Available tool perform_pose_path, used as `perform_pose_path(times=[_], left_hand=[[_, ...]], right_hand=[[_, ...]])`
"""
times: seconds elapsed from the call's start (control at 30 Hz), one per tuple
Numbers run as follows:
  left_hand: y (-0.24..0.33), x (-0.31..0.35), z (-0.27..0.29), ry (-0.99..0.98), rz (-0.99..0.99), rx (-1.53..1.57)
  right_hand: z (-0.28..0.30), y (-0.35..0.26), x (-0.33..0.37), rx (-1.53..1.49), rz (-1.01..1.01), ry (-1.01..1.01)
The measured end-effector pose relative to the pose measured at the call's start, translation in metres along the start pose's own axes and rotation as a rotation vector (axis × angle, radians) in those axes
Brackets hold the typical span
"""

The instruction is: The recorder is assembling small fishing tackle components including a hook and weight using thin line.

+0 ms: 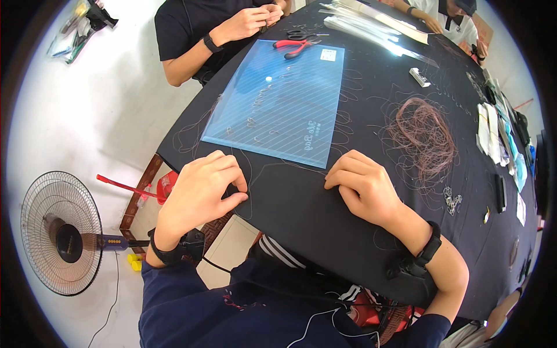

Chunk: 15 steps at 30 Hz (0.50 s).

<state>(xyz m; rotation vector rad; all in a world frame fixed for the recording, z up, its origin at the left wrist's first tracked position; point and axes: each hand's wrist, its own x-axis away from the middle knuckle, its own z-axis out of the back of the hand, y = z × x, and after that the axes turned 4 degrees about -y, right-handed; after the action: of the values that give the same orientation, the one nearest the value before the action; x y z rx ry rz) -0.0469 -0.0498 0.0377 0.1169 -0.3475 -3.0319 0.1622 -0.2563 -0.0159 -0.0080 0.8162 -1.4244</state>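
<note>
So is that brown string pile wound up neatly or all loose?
Loose: the brown string lies in untidy loops, with thin strands straying out over the black tablecloth.

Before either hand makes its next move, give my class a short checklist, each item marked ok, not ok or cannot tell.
1. Left hand gripping a strand: cannot tell; strands there are too fine.
2. Right hand gripping a strand: cannot tell; its curled shape hides this.
3. Blue folder lying on the black table: ok.
4. Red-handled pliers apart from both hands: ok, at the folder's far end.
5. Brown thread bundle neatly coiled: not ok; loose loops spread around it.
</note>
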Motion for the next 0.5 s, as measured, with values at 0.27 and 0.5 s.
perform_pose_path(times=[0.27, 0.5], left_hand=[[0.0005, 0.0018, -0.0043, 0.006, -0.018, -0.019], [-0.0059, -0.0080, 0.0002, 0.037, 0.009, -0.003]], right_hand=[[0.0006, -0.0002, 0.0006, -0.006, 0.001, 0.005], [0.0011, 0.0018, 0.0014, -0.008, 0.002, -0.003]])
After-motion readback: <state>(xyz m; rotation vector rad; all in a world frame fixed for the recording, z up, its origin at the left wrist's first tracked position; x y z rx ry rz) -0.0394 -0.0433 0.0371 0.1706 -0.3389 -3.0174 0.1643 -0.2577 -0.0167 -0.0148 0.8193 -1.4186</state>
